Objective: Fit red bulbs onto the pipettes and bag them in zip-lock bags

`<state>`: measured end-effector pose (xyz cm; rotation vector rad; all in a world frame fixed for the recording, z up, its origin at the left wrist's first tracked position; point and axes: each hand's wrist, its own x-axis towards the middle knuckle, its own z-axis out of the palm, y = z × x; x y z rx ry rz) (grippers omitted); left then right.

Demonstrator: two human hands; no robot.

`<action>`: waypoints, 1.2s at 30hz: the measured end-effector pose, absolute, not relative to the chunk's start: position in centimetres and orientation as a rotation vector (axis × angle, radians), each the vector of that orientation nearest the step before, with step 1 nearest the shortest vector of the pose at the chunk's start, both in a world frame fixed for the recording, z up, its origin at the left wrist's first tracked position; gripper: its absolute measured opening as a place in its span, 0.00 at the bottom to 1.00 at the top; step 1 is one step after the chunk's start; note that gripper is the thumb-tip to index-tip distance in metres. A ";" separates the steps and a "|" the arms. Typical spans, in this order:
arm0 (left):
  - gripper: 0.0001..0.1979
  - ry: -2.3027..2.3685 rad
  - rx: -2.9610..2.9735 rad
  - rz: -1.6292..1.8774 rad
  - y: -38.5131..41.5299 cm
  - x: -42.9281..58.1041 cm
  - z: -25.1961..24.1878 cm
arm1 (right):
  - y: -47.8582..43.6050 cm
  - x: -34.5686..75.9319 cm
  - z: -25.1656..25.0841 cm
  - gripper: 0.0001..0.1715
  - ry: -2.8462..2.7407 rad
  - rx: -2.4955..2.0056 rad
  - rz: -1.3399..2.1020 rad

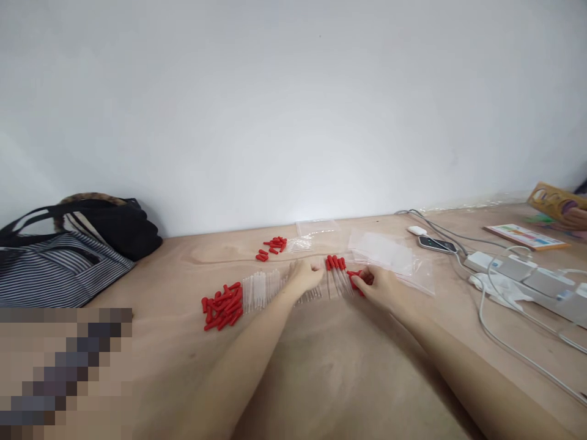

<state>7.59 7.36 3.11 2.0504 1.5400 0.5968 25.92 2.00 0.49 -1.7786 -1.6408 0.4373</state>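
My left hand [305, 275] rests on the wooden table [330, 366] with its fingers curled over clear glass tubes [261, 287] lying in a row. My right hand [378, 286] is closed round a red-capped piece beside a small row of red-capped tubes [337, 272]. A pile of loose red rubber caps [223, 305] lies to the left of the bare tubes. A smaller heap of red caps [273, 246] sits farther back. What the left fingers hold, if anything, is hidden.
Clear plastic bags [389, 253] lie behind my right hand. A striped bag with black handles [59, 263] stands at the left. A phone [436, 244], a power strip with cables [518, 275] and colourful booklets [525, 236] are at the right. A white wall rises behind the table.
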 end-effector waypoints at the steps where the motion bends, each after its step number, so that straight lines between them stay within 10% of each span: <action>1: 0.13 1.490 2.041 0.604 6.8 6.6 3.4 | 1.9 25.8 0.3 0.12 -1.594 -1.676 0.548; 14: 0.10 1.172 1.903 0.693 -0.3 -1.7 4.4 | 0.2 18.6 1.2 0.13 -1.177 -0.828 1.554; 36: 0.11 1.181 2.111 0.711 -0.6 -1.6 4.1 | -0.8 17.5 0.7 0.10 -0.972 -0.691 1.634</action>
